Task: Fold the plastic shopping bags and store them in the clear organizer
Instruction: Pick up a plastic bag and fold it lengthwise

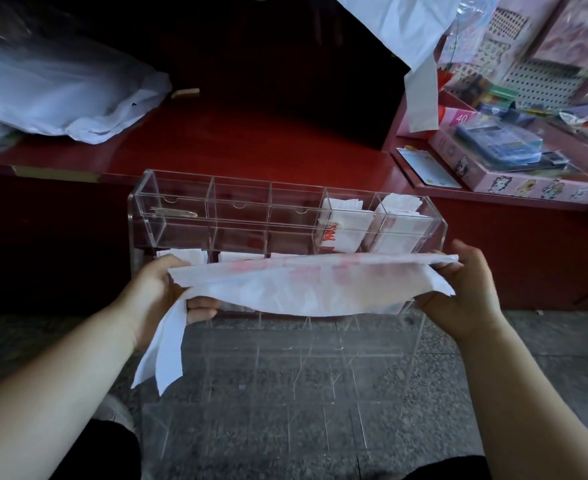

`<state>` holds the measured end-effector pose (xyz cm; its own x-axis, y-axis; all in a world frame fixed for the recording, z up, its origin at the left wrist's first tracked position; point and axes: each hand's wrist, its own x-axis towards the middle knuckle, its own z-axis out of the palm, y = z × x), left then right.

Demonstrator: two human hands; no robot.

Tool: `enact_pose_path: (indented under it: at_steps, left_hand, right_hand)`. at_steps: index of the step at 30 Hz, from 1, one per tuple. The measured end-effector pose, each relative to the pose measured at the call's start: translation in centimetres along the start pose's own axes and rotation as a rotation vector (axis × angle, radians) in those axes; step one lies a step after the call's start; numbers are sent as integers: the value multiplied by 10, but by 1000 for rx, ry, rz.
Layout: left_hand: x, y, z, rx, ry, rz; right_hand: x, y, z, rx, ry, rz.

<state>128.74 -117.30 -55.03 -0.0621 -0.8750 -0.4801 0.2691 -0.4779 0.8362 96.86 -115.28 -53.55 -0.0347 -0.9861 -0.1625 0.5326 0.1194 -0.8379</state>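
I hold a white plastic shopping bag [306, 289] with faint red print stretched flat between both hands, folded lengthwise into a wide band. My left hand [162, 292] grips its left end, where the handles hang down in a loose tail. My right hand [465, 292] pinches the right end. Just behind the bag stands the clear organizer [181, 209], a tiered acrylic rack of open compartments. Folded white bags [346, 225] fill the two right compartments of its top row; the left compartments of that row hold no bags. More folded bags show in the row below, partly hidden by the held bag.
A red counter [251, 140] runs behind the organizer. A pile of white bags [60, 95] lies at its left. Another white bag [406, 26] hangs at the top right. Pink boxes of small goods [514, 168] crowd the right. Grey stone floor lies below.
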Motion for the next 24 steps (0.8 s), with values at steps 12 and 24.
enact_pose_path:
  at_steps: [12,24]
  left_hand:
    - [5,-9,-9,492,-134,203]
    - [11,-23,-15,840,-252,123]
  right_hand:
    - [-2,-6,-5,-293,41,-60]
    - [-7,-20,32,-553,158,-324]
